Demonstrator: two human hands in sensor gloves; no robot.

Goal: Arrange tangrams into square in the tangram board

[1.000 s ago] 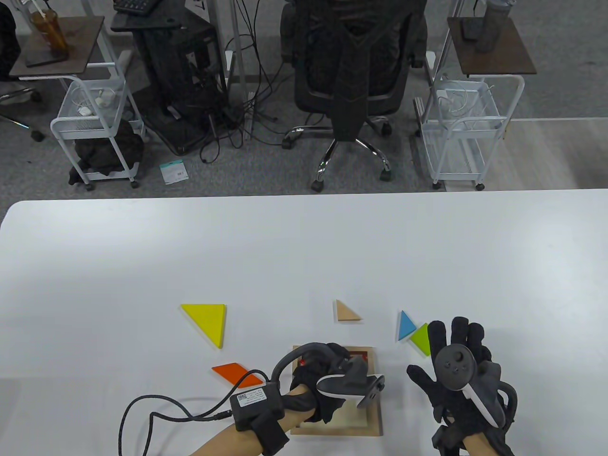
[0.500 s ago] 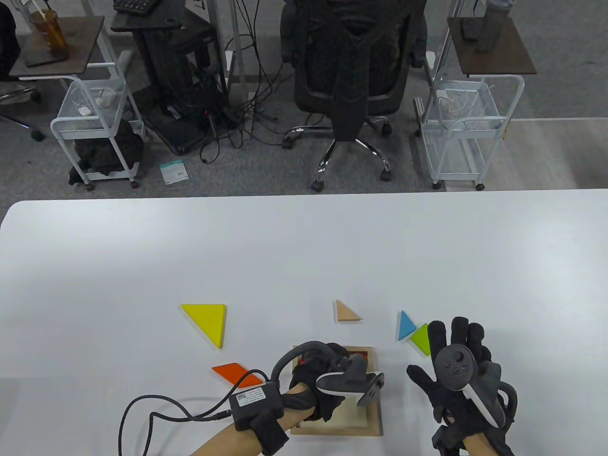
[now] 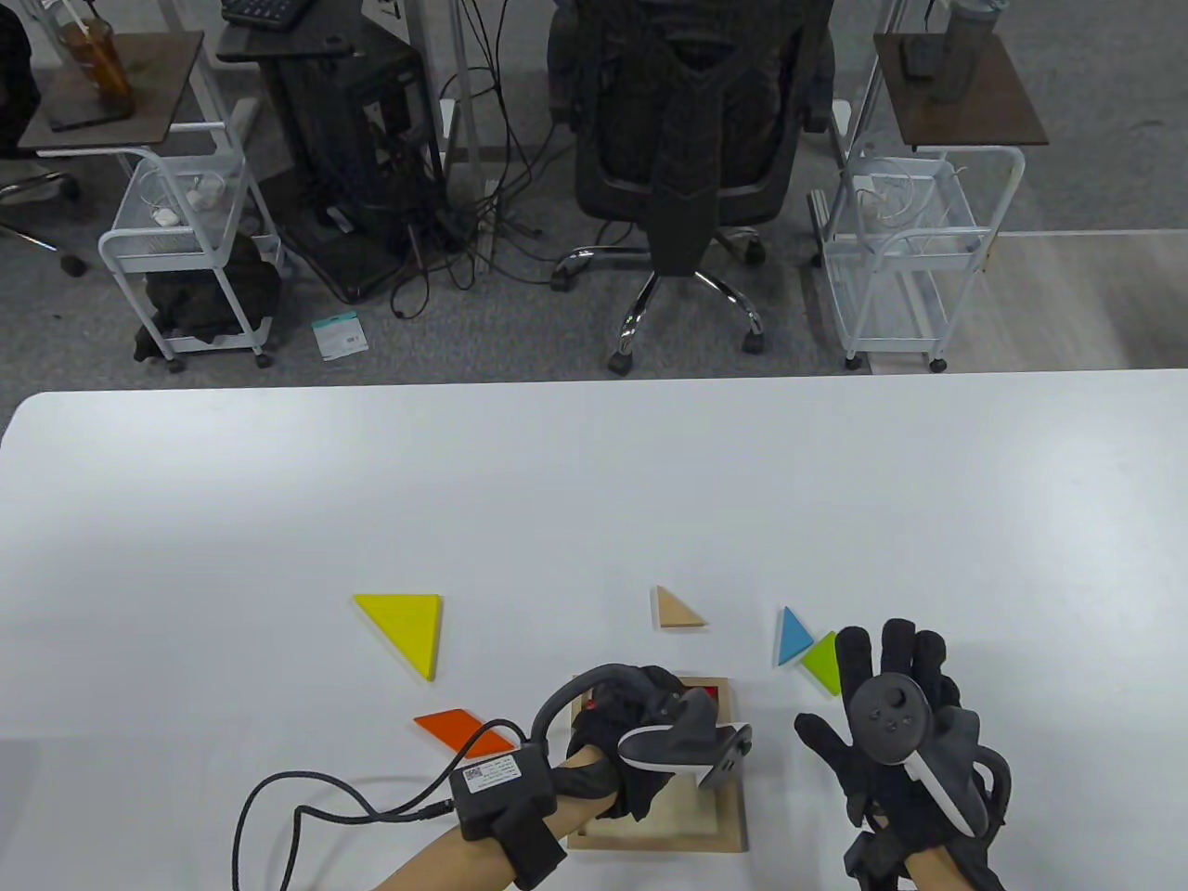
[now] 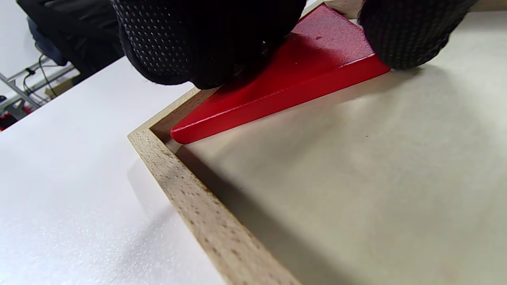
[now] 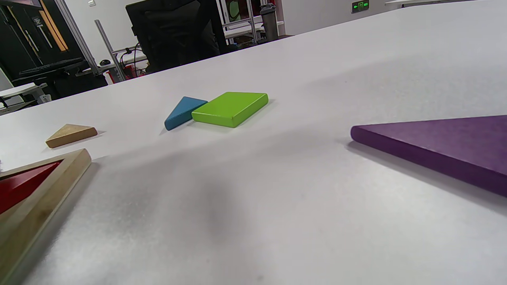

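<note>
The wooden tangram board (image 3: 733, 835) lies at the table's near edge. A red triangle (image 4: 301, 79) sits in its far corner against the rim (image 4: 190, 206). My left hand (image 3: 650, 705) hovers over that corner, fingers (image 4: 198, 39) on top of the red triangle and thumb (image 4: 404, 31) at its tip, pinching it. My right hand (image 3: 886, 668) lies flat right of the board, fingers straight and spread. A purple triangle (image 5: 443, 146) shows only in the right wrist view, beneath that hand. The green square (image 3: 821, 664) and blue triangle (image 3: 792, 637) touch each other just beyond its fingertips.
A tan triangle (image 3: 677, 610) lies beyond the board. A yellow triangle (image 3: 406, 624) and an orange parallelogram (image 3: 459, 729) lie to its left. A cable (image 3: 306, 807) runs from my left wrist across the near table. An office chair (image 3: 687, 139) stands past the far edge.
My left hand has tilted very slightly over the board's far corner. The right hand and the loose pieces have not moved.
</note>
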